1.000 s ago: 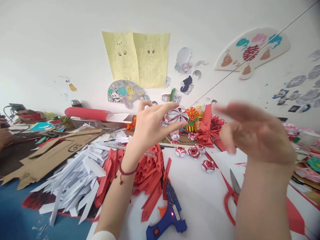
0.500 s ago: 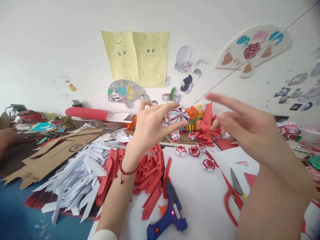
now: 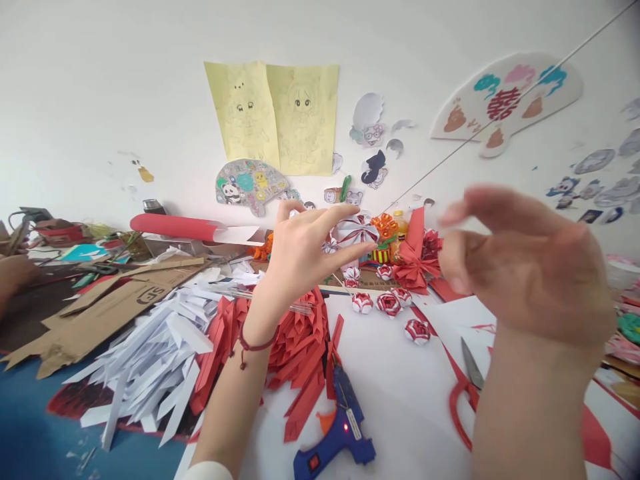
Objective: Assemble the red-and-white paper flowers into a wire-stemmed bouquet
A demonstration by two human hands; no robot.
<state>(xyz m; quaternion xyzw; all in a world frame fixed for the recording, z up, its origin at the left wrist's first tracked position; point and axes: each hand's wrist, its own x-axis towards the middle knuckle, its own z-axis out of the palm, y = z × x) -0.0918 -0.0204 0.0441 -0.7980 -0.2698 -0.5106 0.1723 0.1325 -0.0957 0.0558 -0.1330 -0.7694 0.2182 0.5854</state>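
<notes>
My left hand (image 3: 307,250) is raised over the red paper strips (image 3: 300,347), thumb and forefinger spread, nothing visible between them. Behind its fingertips stands a white-and-red paper piece (image 3: 359,232). To the right, my right hand (image 3: 530,260) is up in the air, slightly blurred, its fingers curved and apart with nothing seen in it. Left of it lies a red folded paper bow (image 3: 417,263). Several red-and-white paper rosettes (image 3: 389,303) sit on the white sheet between the hands. A blue glue gun (image 3: 340,433) with a lit red light lies below them.
Red-handled scissors (image 3: 467,393) lie beside my right forearm. White paper strips (image 3: 150,360), cardboard (image 3: 115,313) and a red roll (image 3: 173,227) cover the left side. Another person's hand (image 3: 17,277) is at the left edge. A thin cord (image 3: 450,155) slants across the wall.
My right hand has moved right, away from the red bow, and turned so that more of its palm shows. My left hand has stayed where it was.
</notes>
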